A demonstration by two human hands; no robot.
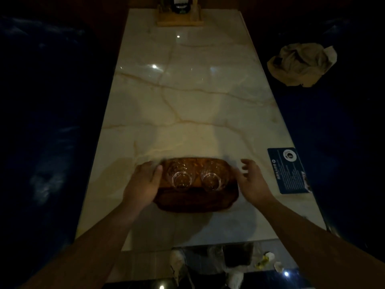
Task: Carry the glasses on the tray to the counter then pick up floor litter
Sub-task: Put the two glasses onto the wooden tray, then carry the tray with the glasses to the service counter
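Note:
A brown wooden tray [193, 200] lies on the marble table [187, 90] near its front edge. Two clear glasses stand on it side by side, one on the left [180, 178] and one on the right [211, 180]. My left hand [143, 184] rests against the tray's left edge, fingers curled over the rim. My right hand [253, 179] hovers just off the tray's right edge, fingers spread and holding nothing. Small pale bits of litter [268, 260] lie on the floor below the table's front right corner.
A blue printed card [289, 171] lies at the table's right edge. A wooden holder with a dark bottle [180, 16] stands at the far end. Dark blue seats flank the table; a crumpled beige paper bag [302, 64] sits on the right seat.

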